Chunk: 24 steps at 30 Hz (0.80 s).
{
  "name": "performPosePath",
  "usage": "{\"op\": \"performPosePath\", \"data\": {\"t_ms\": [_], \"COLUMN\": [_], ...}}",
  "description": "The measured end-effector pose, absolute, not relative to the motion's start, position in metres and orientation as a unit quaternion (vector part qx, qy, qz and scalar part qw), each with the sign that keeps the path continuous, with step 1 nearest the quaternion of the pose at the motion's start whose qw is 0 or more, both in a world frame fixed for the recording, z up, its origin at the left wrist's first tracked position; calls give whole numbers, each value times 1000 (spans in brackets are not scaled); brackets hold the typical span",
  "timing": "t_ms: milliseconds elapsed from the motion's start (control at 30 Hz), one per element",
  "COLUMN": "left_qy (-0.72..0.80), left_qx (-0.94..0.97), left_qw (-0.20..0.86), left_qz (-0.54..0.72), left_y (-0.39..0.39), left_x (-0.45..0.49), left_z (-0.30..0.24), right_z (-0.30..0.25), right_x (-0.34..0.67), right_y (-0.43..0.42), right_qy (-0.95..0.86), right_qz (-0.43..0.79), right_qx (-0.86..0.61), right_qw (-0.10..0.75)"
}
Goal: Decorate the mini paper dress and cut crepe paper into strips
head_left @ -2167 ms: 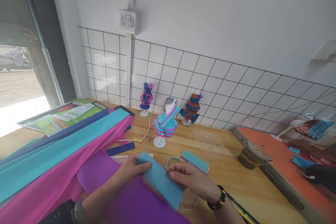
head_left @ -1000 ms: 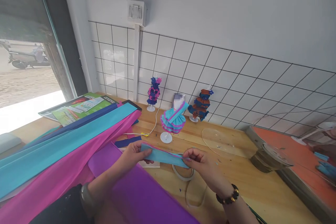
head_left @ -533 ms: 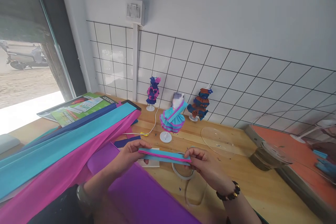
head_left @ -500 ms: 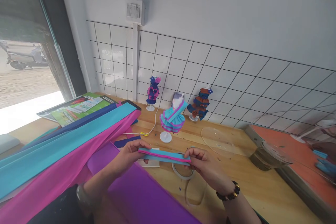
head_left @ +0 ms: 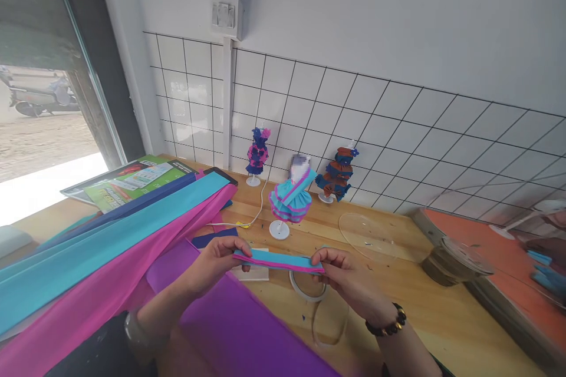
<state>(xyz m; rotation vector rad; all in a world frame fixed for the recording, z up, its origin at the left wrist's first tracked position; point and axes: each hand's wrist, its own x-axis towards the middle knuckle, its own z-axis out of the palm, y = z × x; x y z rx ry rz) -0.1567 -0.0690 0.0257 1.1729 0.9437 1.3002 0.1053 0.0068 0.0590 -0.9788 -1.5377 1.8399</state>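
Two-handed, holds the strip by its ends, with left hand and right hand closed to a pinch, above the table near the ring. Might skew the pink edge by tugging unevenly, or drop an end by loosening.

I see one camera, worn on the head. It looks forward and down, with the left hand and right hand close by, over the wooden table to the tiled wall.
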Motion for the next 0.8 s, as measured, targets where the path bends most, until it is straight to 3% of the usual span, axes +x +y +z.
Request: {"op": "performPosePath", "data": {"t_ms": [800], "left_qy": [419], "left_qx": [446], "left_qw": [553], "left_qz": [565], "left_y": [-69], "left_x": [-158], "left_z": [29], "right_z": [61], "right_x": [112], "right_y": [10], "right_qy": [-591], "right_qz": [687], "right_qx": [-345], "right_qw": [246]}}
